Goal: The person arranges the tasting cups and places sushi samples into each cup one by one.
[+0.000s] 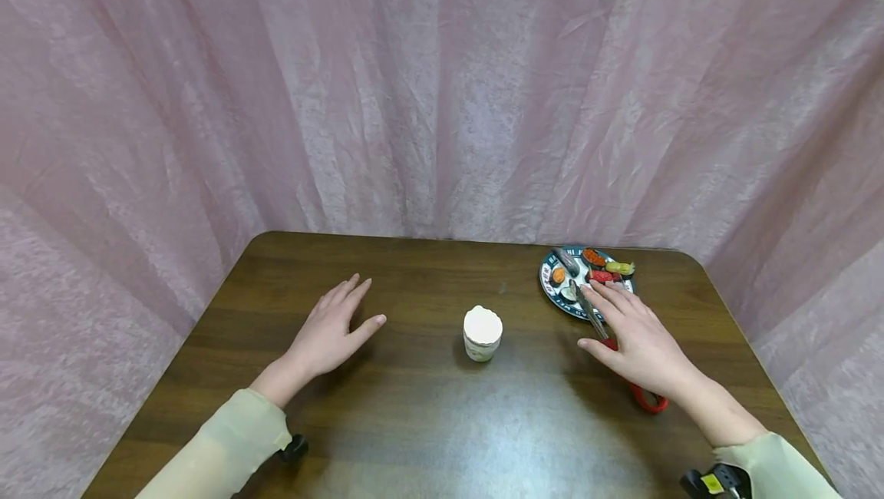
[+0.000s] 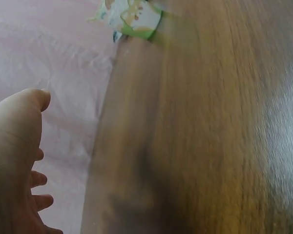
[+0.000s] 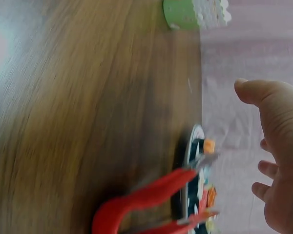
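My left hand (image 1: 333, 334) is held over the left half of the table, fingers straight and thumb spread, holding nothing. A small green-and-white patterned cup (image 1: 482, 342) with a scalloped rim stands upright between the hands. My right hand (image 1: 638, 342), also outstretched, is above the red-handled metal tongs (image 3: 151, 192) and partly covers them in the head view. Their metal ends reach over a blue-rimmed plate (image 1: 552, 299) at the back right. On it lie several sushi pieces, among them an orange-topped one (image 1: 592, 257), a red-topped one (image 1: 602, 275) and a yellow-green one (image 1: 619, 268).
The brown wooden table (image 1: 407, 407) has rounded back corners. A pink velvet curtain (image 1: 442, 100) hangs right behind its back edge and along both sides. Camera mounts sit at the wrists, the right one (image 1: 714, 481) by the table's front right.
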Demonstrator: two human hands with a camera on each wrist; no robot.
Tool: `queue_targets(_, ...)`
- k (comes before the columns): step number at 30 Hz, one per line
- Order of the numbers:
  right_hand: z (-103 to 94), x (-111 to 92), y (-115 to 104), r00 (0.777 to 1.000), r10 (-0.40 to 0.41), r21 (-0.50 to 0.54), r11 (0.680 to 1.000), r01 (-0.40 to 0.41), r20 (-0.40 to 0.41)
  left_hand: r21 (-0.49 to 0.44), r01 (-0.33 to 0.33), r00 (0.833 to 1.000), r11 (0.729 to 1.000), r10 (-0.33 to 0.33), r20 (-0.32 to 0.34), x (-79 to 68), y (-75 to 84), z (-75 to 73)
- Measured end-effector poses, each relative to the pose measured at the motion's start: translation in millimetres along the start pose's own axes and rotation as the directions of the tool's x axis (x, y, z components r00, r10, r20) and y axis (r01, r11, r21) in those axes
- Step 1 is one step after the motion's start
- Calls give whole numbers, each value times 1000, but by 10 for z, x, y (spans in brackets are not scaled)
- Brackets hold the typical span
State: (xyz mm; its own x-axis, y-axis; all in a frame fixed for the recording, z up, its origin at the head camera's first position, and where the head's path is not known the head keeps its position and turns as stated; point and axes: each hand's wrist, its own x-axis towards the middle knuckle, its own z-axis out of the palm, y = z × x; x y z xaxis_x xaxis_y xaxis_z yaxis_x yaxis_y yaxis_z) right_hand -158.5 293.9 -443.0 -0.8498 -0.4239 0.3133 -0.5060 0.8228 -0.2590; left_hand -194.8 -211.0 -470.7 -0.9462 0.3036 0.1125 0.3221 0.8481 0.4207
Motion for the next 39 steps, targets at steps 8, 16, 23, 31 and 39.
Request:
queue_targets(8, 187, 189, -221, 994, 19, 110, 993, -31, 105, -90, -51, 999, 995, 52, -2, 15, 213, -31)
queue_targets(16, 485, 365, -496, 978, 13, 257, 964, -67, 208, -132, -90, 996, 987, 93, 11, 74, 439, 43)
queue_targets(23, 751, 482, -632, 973, 27, 279, 956, -92, 230, -174, -112, 993, 978, 118, 27, 151, 631, 140)
queue_targets(31, 954, 569, -696, 974, 77, 262, 956, -133, 213, -210, -108, 988, 972, 128, 81, 207, 820, 305)
queue_targets(39, 1007, 579, -757, 967, 135, 279, 940, -194, 215, -285, -118, 985, 951, 148, 84, 256, 990, 497)
